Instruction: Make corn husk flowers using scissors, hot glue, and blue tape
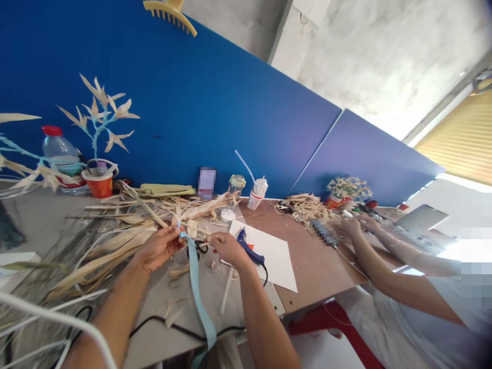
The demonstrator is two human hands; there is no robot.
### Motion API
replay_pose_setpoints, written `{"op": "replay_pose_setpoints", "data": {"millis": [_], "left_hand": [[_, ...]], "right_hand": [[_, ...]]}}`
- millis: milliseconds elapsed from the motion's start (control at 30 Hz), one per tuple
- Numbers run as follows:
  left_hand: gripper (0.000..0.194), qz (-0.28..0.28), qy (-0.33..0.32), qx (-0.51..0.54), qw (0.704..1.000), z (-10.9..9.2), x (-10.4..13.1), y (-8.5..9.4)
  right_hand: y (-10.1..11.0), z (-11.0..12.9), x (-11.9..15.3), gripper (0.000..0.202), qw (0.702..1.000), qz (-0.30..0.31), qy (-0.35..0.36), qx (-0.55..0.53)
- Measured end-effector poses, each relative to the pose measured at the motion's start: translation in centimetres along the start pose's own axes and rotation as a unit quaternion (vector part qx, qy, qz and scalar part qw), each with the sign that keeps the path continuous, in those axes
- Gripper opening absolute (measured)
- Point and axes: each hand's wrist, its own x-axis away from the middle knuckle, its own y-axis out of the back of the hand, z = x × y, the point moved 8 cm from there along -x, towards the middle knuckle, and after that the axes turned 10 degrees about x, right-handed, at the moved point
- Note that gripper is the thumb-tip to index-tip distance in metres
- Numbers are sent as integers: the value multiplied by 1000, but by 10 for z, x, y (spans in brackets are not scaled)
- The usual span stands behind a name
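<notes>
My left hand (pixel 163 247) is closed, its fingertips pinching the base of a small pale dried-husk flower (pixel 177 211) wrapped with light blue tape. A long blue ribbon of that tape (pixel 197 292) hangs from there past the table's front edge. To its right, my right hand (pixel 229 250) is closed in a pinch. A thin pale stem-like piece (pixel 196 229) runs from near my left fingers towards it; its far end is hard to make out. Black-handled scissors (pixel 202 247) lie behind, between both hands.
Dried husks (pixel 111 246) cover the left side. A blue glue gun (pixel 249 248) lies on white paper (pixel 279 256). A cup (pixel 257 197), jar (pixel 237 183) and phone (pixel 207 182) stand behind. A husk plant (pixel 100 120) rises from a red pot (pixel 99 184). A co-worker's arms (pixel 388 253) are at right.
</notes>
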Motion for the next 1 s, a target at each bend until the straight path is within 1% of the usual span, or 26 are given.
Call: {"op": "replay_pose_setpoints", "data": {"millis": [33, 67, 100, 167, 233, 333, 433, 500, 567, 667, 733, 900, 1000], "left_hand": [[15, 2, 4, -1, 1000, 1, 0, 0], [14, 6, 7, 0, 1000, 3, 0, 0], [14, 9, 8, 1, 1000, 4, -1, 1], [13, 22, 11, 1, 1000, 6, -2, 1], [12, 38, 17, -3, 999, 8, -3, 1], [10, 60, 23, -6, 998, 9, -3, -1], [9, 73, 26, 1, 997, 10, -2, -3], [7, 78, 27, 8, 997, 10, -2, -4], [6, 85, 29, 15, 996, 11, -2, -5], [5, 93, 30, 23, 995, 11, -2, -6], [5, 94, 32, 24, 995, 12, -2, -6], [6, 96, 32, 25, 995, 13, -2, -6], [6, 93, 27, 23, 995, 12, -2, -6]], "right_hand": [[5, 2, -3, 22, 998, -33, 5, 50], [5, 2, -6, 22, 995, -49, 4, 89], [3, 3, -10, 21, 991, -52, 0, 119], [-6, 4, -18, 21, 985, -44, -10, 169], [-20, 6, -23, 22, 973, -18, -15, 231], [-37, 13, -24, 21, 939, 2, -8, 344], [-47, 23, -22, 27, 906, 4, 4, 423], [-49, 27, -22, 31, 897, 4, 6, 442], [-49, 29, -22, 32, 895, 9, 5, 446], [-49, 28, -23, 30, 890, 29, 3, 455], [-49, 28, -23, 27, 886, 30, 8, 462], [-52, 29, -24, 8, 896, 8, 21, 443], [-48, 26, -24, 6, 904, -2, 10, 427]]}}
